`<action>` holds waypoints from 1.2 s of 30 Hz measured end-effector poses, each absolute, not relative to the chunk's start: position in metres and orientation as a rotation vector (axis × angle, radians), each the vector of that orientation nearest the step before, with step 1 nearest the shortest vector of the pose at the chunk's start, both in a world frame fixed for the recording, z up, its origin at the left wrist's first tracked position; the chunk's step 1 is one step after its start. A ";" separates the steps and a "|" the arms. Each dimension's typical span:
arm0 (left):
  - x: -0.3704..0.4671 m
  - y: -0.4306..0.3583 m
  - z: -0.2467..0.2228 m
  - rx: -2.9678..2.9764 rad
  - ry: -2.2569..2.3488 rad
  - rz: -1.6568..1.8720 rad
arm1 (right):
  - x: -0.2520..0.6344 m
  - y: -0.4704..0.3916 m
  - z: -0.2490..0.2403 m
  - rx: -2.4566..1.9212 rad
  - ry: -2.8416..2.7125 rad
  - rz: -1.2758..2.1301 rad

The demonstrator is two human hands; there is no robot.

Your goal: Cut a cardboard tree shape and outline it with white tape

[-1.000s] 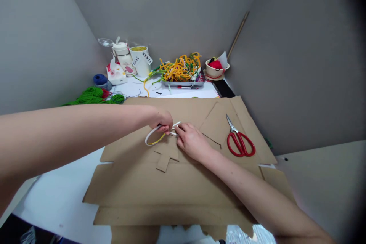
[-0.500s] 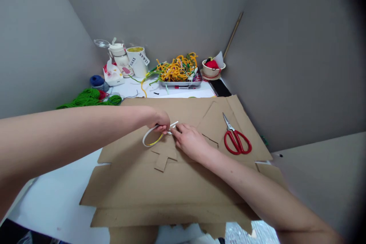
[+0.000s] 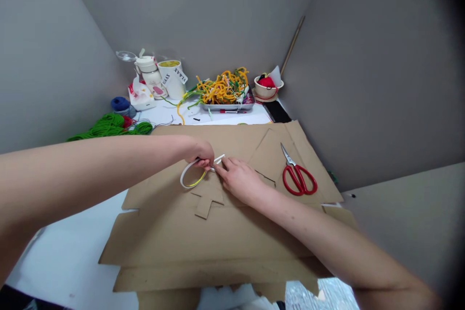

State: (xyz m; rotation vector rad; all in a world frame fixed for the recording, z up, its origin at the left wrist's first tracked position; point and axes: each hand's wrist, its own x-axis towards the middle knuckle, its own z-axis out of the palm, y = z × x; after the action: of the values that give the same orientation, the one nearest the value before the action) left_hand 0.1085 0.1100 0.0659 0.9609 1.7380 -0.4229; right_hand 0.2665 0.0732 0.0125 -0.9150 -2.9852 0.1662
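Note:
My left hand is closed on a white strip with a yellow stretch, which curls in a loop below it. Close beside it, my right hand lies with its fingers apart on the near cardboard shape and the strip's straight end. Under both hands is a cut cardboard piece with a stem pointing toward me. It rests on a large flattened cardboard sheet. Red-handled scissors lie on the sheet to the right of my right hand.
At the back stand a tray of orange yarn, a bowl with red yarn, a white bottle and a white cup. Green yarn lies at the left. A black phone is behind the sheet.
The whole view has shifted slightly, so things sit a little further left. Both hands keep nearly the same place and hold on the strip and cardboard.

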 end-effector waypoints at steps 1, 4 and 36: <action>0.109 0.110 0.066 0.960 1.736 -0.421 | 0.266 0.073 0.013 -0.919 -2.989 0.168; 0.109 0.111 0.065 0.948 1.734 -0.420 | 0.266 0.073 0.014 -0.916 -2.993 0.157; 0.097 0.114 0.055 0.922 1.679 -0.360 | 0.410 0.090 0.016 -2.065 -2.319 0.206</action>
State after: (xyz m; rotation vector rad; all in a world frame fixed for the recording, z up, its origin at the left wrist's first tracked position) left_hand 0.0973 0.1140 0.0551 0.9224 1.6791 -0.3605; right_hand 0.4101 0.0898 0.0159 -2.0654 -2.3188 0.2063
